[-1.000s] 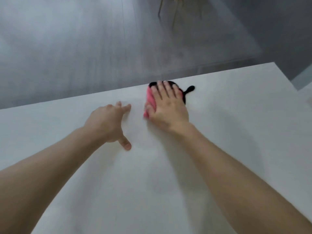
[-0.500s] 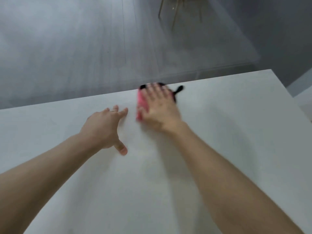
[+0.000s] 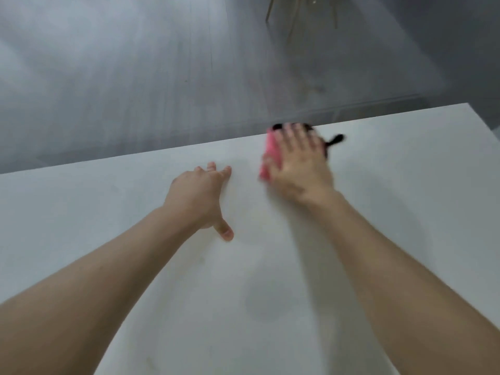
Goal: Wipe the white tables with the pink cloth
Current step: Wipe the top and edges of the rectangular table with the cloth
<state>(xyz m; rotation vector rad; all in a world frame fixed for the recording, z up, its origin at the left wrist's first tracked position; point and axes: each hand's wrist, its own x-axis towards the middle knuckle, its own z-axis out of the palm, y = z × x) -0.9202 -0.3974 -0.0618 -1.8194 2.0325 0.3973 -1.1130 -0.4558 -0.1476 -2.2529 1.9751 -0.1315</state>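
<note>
While the right hand [image 3: 300, 169] lies flat on the pink cloth [image 3: 270, 155], the wiping step itself looks to be in hand: hand and cloth are both smeared with blur, which suggests a stroke across the white table [image 3: 405, 212] rather than a pause. The cloth sits at the table's far edge, somewhat right of the table's middle. Only a pink strip shows past the thumb side of the hand, and a black trim with a small black loop [image 3: 336, 139] pokes out on the other side, on the table just inside its far edge. The right fingers [image 3: 293, 136] are straight and slightly fanned, pressing down on the cloth rather than curling round it; where the thumb lies is too blurred to tell.

The left hand [image 3: 197, 198] rests palm down on the table, nearer the table's middle and apart from the cloth. Its fingers reach forward close together and its thumb [image 3: 224, 231] is splayed back toward the table's near side. It holds nothing and seems to brace the body.

Most of the table, from its middle to its near side, shows faint dull patches, so much of the job probably remains. The next move calls for firm downward pressure while drawing the cloth back from the table's far edge in overlapping passes, without pushing it off onto the grey floor [image 3: 135, 77] beyond the table.
</note>
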